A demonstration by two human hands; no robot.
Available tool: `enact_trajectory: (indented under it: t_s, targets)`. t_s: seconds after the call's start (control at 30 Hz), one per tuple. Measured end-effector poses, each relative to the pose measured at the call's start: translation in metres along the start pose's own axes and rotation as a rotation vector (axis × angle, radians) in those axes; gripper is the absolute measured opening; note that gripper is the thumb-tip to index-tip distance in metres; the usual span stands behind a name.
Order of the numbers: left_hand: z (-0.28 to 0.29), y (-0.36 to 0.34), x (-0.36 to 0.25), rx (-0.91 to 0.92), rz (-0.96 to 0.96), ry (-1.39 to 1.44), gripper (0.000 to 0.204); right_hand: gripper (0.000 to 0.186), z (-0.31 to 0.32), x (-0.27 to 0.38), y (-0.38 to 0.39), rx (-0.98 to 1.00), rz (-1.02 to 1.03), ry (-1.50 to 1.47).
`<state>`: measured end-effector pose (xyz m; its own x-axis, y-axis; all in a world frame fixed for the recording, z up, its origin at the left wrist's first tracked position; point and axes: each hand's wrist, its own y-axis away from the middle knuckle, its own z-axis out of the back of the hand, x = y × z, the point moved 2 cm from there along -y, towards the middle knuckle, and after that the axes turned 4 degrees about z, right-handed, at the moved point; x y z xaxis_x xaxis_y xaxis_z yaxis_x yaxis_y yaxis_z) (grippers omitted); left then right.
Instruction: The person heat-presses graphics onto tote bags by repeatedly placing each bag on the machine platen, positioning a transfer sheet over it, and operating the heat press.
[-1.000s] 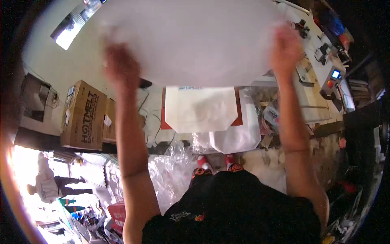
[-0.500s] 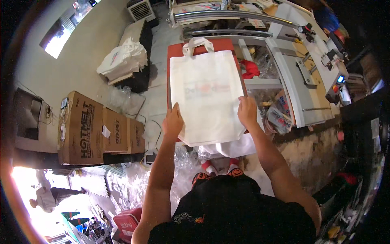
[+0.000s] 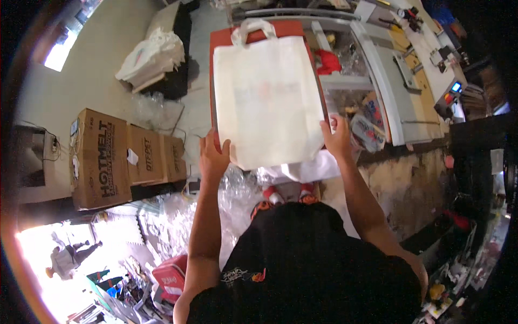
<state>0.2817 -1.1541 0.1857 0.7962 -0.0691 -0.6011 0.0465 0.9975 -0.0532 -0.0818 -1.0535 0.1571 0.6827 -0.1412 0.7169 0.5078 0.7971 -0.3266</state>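
Observation:
A white cloth bag [image 3: 268,116] lies flat on a red board [image 3: 219,39], its looped handles [image 3: 253,28] at the far end. Faint lettering shows in the bag's middle. By the bag's near left corner is my left hand [image 3: 214,157], thumb and fingers apart beside the board's edge. My right hand [image 3: 338,139] is at the near right side, its thumb close to the bag's edge and its fingers slightly bent and apart from the thumb. Neither hand grips the bag.
White bags [image 3: 154,58] are piled on a dark stand at the left. Brown cartons [image 3: 102,156] line the left side. A press-like machine with a pale frame [image 3: 372,81] stands at the right. Clear plastic wrap [image 3: 226,200] covers the floor near my feet. A person [image 3: 67,256] is far lower left.
Both hands have let go of the bag's side edges and spread outward, their fingers opening. The bag stays on the red board. The whole view has shifted, with the scene sitting higher.

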Motion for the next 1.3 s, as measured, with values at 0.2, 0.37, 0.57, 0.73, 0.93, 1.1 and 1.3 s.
enact_trajectory:
  t_s: [0.2,0.37,0.57,0.73,0.93,1.1,1.3]
  targets:
    - [-0.03,-0.005,0.029,0.081,0.03,0.114,0.046,0.031,-0.006,-0.016,0.013,0.124,-0.066,0.018]
    - [-0.026,0.003,0.013,0.047,0.139,0.279,0.045,0.02,-0.006,-0.031,0.015,-0.016,-0.075,-0.053]
    - [-0.016,0.009,0.023,0.113,0.212,0.216,0.058,0.03,-0.005,-0.019,0.024,0.093,-0.176,-0.072]
    - [0.001,0.029,0.003,0.02,-0.177,0.026,0.089,0.057,0.022,0.018,0.046,0.276,0.267,0.114]
    - [-0.009,0.036,0.005,0.133,-0.32,-0.175,0.106,0.07,0.02,0.032,0.053,0.531,0.411,0.193]
    - [-0.012,0.029,0.013,0.159,-0.334,-0.072,0.103,0.062,0.013,0.022,0.046,0.494,0.389,0.167]
    - [-0.012,0.031,0.015,0.155,-0.329,-0.137,0.101,0.061,0.011,0.018,0.047,0.468,0.392,0.148]
